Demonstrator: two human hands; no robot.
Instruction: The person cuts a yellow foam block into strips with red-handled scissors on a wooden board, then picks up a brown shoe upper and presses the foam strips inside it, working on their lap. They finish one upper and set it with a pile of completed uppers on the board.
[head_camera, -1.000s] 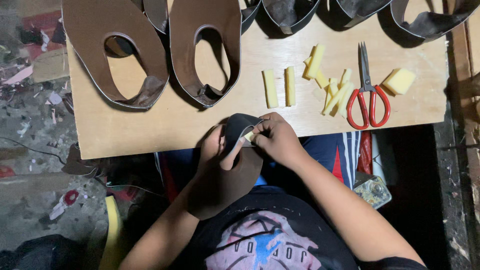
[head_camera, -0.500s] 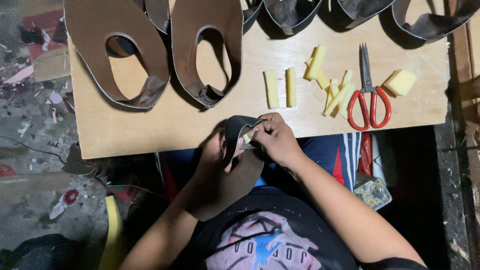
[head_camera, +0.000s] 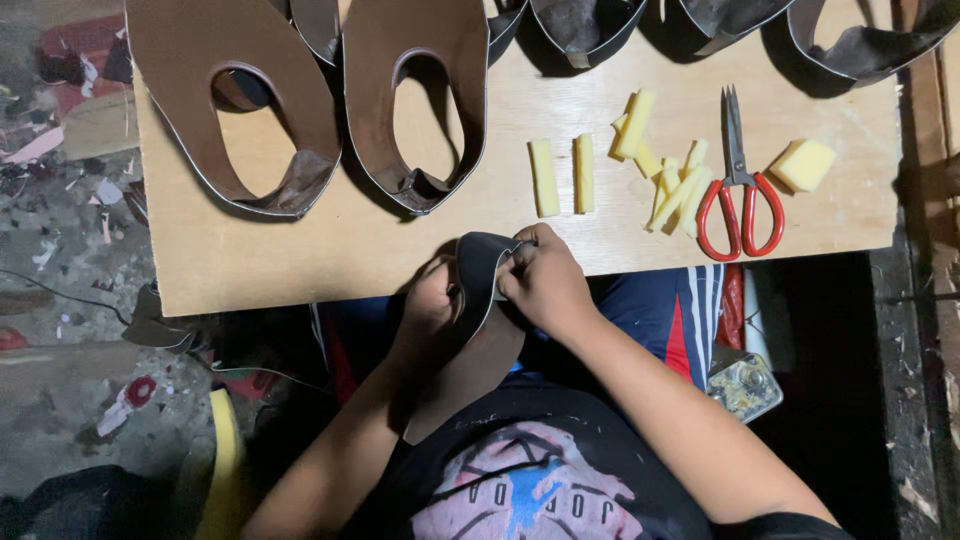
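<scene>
Hands: left (head_camera: 432, 300), right (head_camera: 545, 285), grip one dark upper (head_camera: 480, 275); one scissors (head_camera: 740, 190).

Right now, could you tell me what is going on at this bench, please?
A person holds a dark leather shoe upper at the near edge of the wooden board, left hand supporting it, right hand pinching its edge. On the board lie two brown uppers, yellow foam strips and red-handled scissors, untouched.

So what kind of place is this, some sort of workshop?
Most likely a small shoemaking workshop. Brown cut shoe uppers lie on a plywood board, with red-handled scissors and yellow foam strips beside them, and scraps litter the floor.
</scene>
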